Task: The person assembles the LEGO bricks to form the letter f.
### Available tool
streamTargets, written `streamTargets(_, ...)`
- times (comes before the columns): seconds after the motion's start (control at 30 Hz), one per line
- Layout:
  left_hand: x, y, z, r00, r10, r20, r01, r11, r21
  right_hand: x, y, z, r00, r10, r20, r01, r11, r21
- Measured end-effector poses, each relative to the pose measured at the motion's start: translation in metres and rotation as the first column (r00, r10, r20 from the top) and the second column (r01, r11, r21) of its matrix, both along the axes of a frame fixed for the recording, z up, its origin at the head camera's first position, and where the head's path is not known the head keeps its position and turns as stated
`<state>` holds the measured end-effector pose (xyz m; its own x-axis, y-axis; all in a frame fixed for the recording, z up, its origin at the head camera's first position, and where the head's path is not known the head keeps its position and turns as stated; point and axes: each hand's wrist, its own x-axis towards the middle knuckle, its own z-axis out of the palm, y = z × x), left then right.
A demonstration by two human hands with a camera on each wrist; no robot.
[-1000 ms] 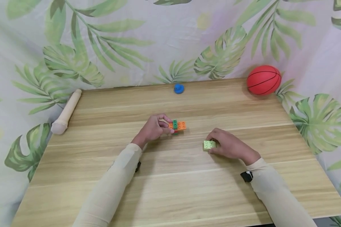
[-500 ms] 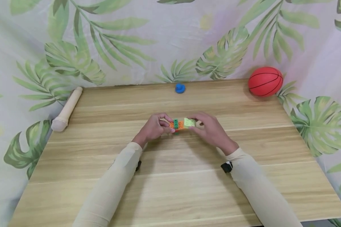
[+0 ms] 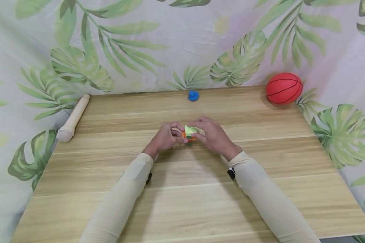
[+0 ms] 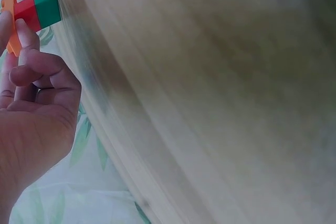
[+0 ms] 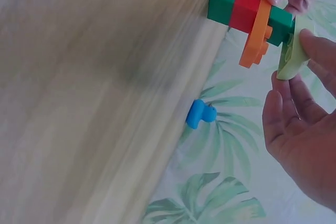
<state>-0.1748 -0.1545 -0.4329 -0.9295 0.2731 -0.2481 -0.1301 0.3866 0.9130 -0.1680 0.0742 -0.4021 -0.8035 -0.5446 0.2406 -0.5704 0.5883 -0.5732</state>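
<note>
A small stack of toy building blocks stands on the table, seen sideways in the right wrist view: a green block (image 5: 221, 4) at the base, a red block (image 5: 244, 12), a long orange block (image 5: 252, 45) lying across, and another green block (image 5: 281, 23) on top. My left hand (image 3: 165, 137) pinches the orange piece at its left end. Between thumb and fingers, my right hand (image 3: 212, 135) holds a pale green block (image 5: 294, 59) against the upper green block's studs. Whether those two are pressed fully together cannot be told.
A blue toy duck (image 3: 193, 96) sits near the table's back edge. At the back right corner is a red ball (image 3: 284, 88), and a pale microphone-shaped object (image 3: 74, 118) lies along the left edge. Leaf-patterned cloth (image 3: 134, 47) hangs behind the wooden table (image 3: 182, 209).
My right hand has carried the pale green block leftward and away from me, from the table's right-centre to above the stack. The left hand has stayed nearly still on the orange block.
</note>
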Motion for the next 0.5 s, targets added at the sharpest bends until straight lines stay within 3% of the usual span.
streamTargets(0.5,-0.0018,0.0009,-0.0008,1.0,-0.005,0.008,0.005,1.0,0.003,0.0017,0.0007,0.0076,1.0,-0.002,-0.029,0.005,0.996,0.088)
